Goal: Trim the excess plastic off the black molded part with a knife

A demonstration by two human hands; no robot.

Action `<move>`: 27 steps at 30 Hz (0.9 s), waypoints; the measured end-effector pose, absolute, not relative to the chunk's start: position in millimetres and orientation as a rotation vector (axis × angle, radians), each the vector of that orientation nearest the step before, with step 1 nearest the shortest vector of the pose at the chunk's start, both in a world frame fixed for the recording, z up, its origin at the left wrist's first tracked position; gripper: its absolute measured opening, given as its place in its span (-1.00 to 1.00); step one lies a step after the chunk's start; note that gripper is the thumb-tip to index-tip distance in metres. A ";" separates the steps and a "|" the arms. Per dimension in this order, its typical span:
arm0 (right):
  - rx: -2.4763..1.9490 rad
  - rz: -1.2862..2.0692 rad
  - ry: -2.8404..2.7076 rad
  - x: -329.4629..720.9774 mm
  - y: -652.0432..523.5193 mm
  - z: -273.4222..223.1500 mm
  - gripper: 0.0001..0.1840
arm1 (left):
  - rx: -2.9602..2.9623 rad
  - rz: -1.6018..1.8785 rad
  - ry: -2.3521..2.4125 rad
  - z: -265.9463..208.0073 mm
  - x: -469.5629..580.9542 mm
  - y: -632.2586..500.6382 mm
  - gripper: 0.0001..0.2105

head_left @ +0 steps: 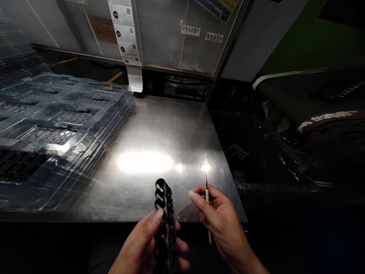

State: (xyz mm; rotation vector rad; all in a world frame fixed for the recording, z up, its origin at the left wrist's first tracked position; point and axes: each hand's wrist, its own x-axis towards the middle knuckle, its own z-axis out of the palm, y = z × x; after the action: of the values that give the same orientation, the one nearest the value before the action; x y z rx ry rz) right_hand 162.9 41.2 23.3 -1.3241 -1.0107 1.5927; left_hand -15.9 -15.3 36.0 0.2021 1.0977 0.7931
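Note:
My left hand (142, 238) is closed around a black part with a row of rounded openings (165, 224), thumb on its near face and fingers behind. The part points up and away from me, over the front edge of the metal table (171, 129); its lower end runs out of the picture. To the right, my right hand (218, 219) holds a slim tool with a pale handle and a thin pointed metal tip (207, 194). That tip points away from me, apart from the black part.
Stacked clear plastic trays (94, 125) cover the table's left side, with black parts (21, 163) in the nearest pocket. Upright panels bearing a label strip (125, 30) stand behind the table. Beyond its right edge lies dark plastic sheeting (256, 152) with a small black part.

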 end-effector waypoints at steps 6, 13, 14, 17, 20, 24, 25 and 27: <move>-1.071 1.969 -1.012 154.2 24.4 38.0 -0.65 | -0.044 1.032 1.079 35.3 -13.1 3.1 -0.72; -1.014 2.086 -0.924 147.7 22.2 50.0 -0.69 | 0.016 1.059 1.067 33.7 -11.5 4.0 -0.69; -1.010 2.099 -0.953 147.1 22.5 49.9 -0.68 | 0.029 1.066 1.071 34.3 -10.8 3.7 -0.70; -1.029 2.087 -1.071 145.5 23.2 45.9 -0.69 | 0.067 1.079 1.111 37.9 -8.2 4.9 -0.71; -1.072 2.043 -1.021 147.0 26.3 39.9 -0.65 | 0.122 1.047 1.200 40.8 -7.8 5.8 -0.71; -1.132 1.980 -0.748 154.0 36.6 36.9 -0.62 | 0.463 0.970 1.282 32.2 -10.7 -2.9 -0.51; -1.138 1.953 -0.738 155.6 39.5 37.4 -0.63 | 0.538 0.940 1.264 28.3 -11.2 -6.7 -0.44; -1.125 1.912 -0.762 157.7 44.6 39.1 -0.63 | 0.597 0.887 1.205 21.4 -10.9 -14.3 -0.34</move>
State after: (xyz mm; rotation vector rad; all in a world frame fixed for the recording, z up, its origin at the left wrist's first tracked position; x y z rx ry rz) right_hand 157.7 44.6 39.1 -1.1254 -0.7618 1.9123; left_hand -10.9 -14.3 21.4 0.5971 1.2045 0.8868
